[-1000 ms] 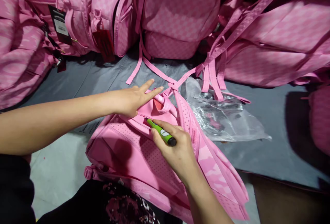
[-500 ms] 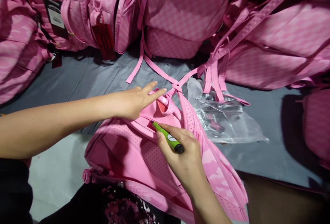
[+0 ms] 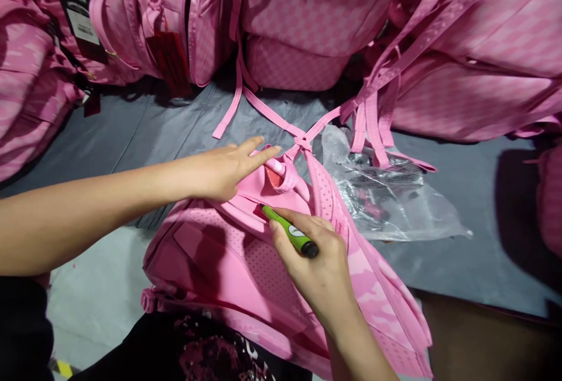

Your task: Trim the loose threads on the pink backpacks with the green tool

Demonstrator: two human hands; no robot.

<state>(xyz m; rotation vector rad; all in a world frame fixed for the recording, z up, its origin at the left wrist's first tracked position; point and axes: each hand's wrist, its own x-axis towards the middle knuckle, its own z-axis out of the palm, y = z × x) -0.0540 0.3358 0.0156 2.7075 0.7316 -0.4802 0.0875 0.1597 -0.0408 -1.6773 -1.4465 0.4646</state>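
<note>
The pink backpack (image 3: 259,270) at lower centre has dotted padding and a camouflage-patterned side. The left hand (image 3: 223,173) lies on its top, fingers spread; the right hand (image 3: 322,270) grips a green, black-ended pen-like tool (image 3: 287,227).

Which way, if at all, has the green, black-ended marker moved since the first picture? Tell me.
Yes, the marker shifted slightly right and down the view, judged against the crumpled translucent plastic bag.
</note>
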